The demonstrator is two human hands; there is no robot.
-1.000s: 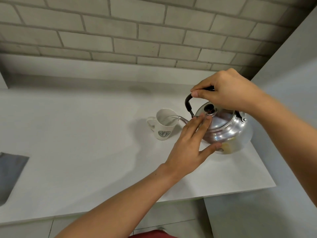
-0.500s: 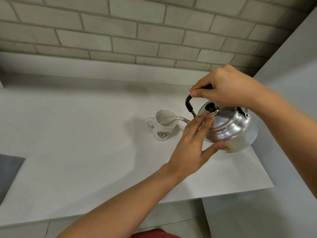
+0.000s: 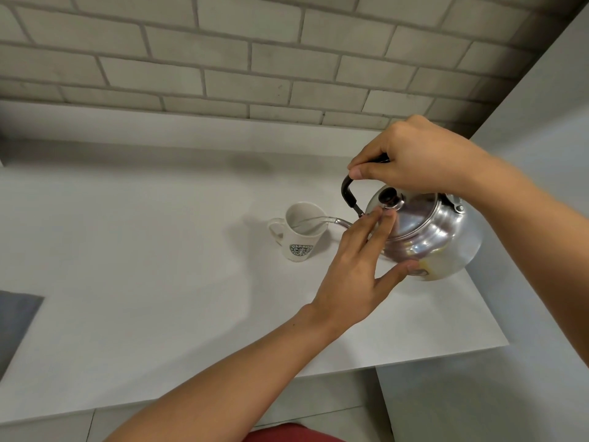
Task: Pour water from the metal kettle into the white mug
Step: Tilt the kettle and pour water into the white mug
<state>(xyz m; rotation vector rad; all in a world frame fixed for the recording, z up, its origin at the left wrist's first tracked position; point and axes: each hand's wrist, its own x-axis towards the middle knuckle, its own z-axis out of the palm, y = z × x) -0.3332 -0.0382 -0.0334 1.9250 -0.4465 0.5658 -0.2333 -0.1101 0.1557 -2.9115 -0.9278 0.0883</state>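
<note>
Water runs from the tilted metal kettle [image 3: 424, 232] into the white mug [image 3: 299, 232] on the counter [image 3: 143, 282]. Our right hand [image 3: 414, 157] stays out of it, clenched around the handle; our left hand [image 3: 353, 266], fingers spread, steadies lid and body. We should tilt gently, keeping the spout above the rim.

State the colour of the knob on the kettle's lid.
Black, on a silver lid: the knob of the metal kettle shows clearly in the head view.

right hand [image 3: 414, 157] fisted in grip, left hand [image 3: 357, 269] splayed flat
</note>
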